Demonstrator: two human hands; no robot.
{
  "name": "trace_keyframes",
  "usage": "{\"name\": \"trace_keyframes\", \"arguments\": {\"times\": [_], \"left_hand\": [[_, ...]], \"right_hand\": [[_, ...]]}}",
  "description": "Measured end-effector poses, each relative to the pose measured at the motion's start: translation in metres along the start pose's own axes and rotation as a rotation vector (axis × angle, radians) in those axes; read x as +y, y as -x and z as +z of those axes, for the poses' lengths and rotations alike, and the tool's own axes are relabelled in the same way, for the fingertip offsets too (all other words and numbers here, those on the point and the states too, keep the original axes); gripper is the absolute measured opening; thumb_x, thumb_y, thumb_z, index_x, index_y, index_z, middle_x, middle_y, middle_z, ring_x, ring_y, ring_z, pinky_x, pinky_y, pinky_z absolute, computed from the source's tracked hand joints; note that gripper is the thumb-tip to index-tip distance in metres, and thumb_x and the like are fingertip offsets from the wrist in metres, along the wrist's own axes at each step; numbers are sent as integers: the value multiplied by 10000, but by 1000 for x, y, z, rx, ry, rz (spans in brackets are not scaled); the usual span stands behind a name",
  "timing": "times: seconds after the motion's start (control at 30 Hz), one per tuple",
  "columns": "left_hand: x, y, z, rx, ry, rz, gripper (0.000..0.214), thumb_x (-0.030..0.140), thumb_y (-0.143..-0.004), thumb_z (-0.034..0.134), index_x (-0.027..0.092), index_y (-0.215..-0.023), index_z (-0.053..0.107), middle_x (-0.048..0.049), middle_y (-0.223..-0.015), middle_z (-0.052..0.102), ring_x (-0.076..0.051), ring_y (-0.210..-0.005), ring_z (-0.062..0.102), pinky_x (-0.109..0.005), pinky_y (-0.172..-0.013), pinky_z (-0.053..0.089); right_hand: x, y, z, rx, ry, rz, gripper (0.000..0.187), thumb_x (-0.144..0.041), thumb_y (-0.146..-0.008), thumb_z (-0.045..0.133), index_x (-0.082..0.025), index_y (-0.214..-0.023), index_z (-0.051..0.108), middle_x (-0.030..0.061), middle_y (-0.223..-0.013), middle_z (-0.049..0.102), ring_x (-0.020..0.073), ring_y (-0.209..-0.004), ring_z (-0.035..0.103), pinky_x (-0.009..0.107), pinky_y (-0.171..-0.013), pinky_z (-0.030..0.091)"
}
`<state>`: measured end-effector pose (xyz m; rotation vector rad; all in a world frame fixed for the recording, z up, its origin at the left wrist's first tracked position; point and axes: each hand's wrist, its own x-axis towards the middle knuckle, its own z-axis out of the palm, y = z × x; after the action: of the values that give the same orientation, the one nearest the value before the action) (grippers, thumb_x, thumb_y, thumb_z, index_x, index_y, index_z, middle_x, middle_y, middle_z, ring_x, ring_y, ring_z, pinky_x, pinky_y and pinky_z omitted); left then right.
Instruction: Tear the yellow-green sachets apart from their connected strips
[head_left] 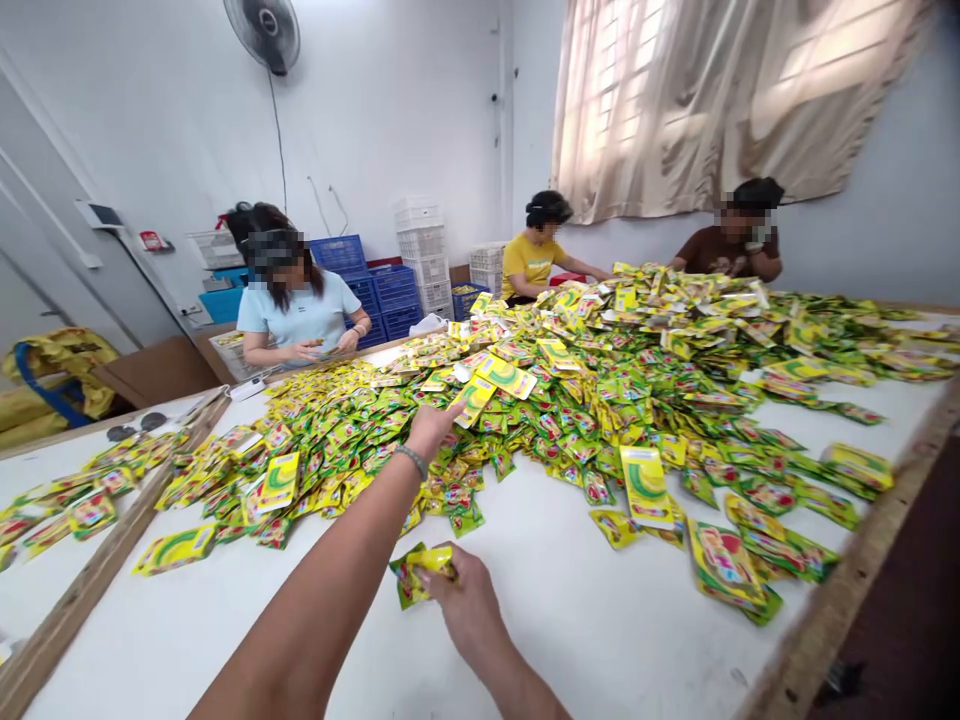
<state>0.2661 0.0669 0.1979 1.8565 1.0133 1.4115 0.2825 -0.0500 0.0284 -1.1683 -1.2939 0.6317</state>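
My left hand (431,432) stretches out to the pile, its fingers closed at the near edge of a flat yellow packet (474,400) with a green curved band. Another yellow packet (508,377) of that look lies against it, just behind. Closer to me, over the white tabletop (555,590), my right hand (466,595) is closed on small yellow-and-green packets (414,578). How many it holds is hard to make out. The large pile of small sealed packets (592,400) spreads beyond both hands.
A wooden strip (112,560) crosses the table at left, with more packets beyond it. A wooden edge (847,600) bounds the right side. Three other people sit around the far side. Blue crates (394,290) and white crates (421,245) are stacked by the wall.
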Motion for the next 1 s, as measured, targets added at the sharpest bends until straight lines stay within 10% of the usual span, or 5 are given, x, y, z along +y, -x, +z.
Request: {"name": "trace_keyframes", "arguments": {"times": [0.13,0.43,0.67,0.83,1.0], "left_hand": [[6,2,19,33,220,-78,306,173,-707,601,113,-992,505,23,-520,556,-115,-446,565,-238,-491,462],[-38,106,-94,-127,373,-328,254,227,-552,693,128,-766,598,22,-477,566,-66,-353,471,-161,-368,303],[-68,164,-118,66,270,-240,522,497,-627,688,162,-1016,593,-6,-590,620,-96,-448,487,-186,-408,289],[-110,194,-112,-136,427,-289,374,495,-665,663,146,-798,652,-58,-784,675,-140,-656,578,-246,-609,432],[-133,214,-119,59,480,-253,340,451,-661,686,142,-787,620,-10,-672,639,-116,-588,554,-224,-574,426]], "right_hand": [[0,2,-5,101,263,-230,174,-143,-752,498,-193,-846,636,56,-847,619,196,-793,568,303,-706,434],[-10,5,-16,181,582,-649,300,-41,-731,501,-224,-923,642,77,-1396,361,304,-1270,302,480,-981,281],[-9,10,-1,-208,-132,-201,191,-271,-753,612,-179,-920,629,50,-899,642,195,-845,595,314,-772,457],[-7,23,15,-477,-433,-56,338,-387,-708,669,-155,-949,621,30,-831,650,177,-791,606,307,-777,459],[-5,27,18,-360,-375,-8,453,-417,-670,697,-169,-1032,585,27,-851,637,165,-789,588,312,-797,447]]}}
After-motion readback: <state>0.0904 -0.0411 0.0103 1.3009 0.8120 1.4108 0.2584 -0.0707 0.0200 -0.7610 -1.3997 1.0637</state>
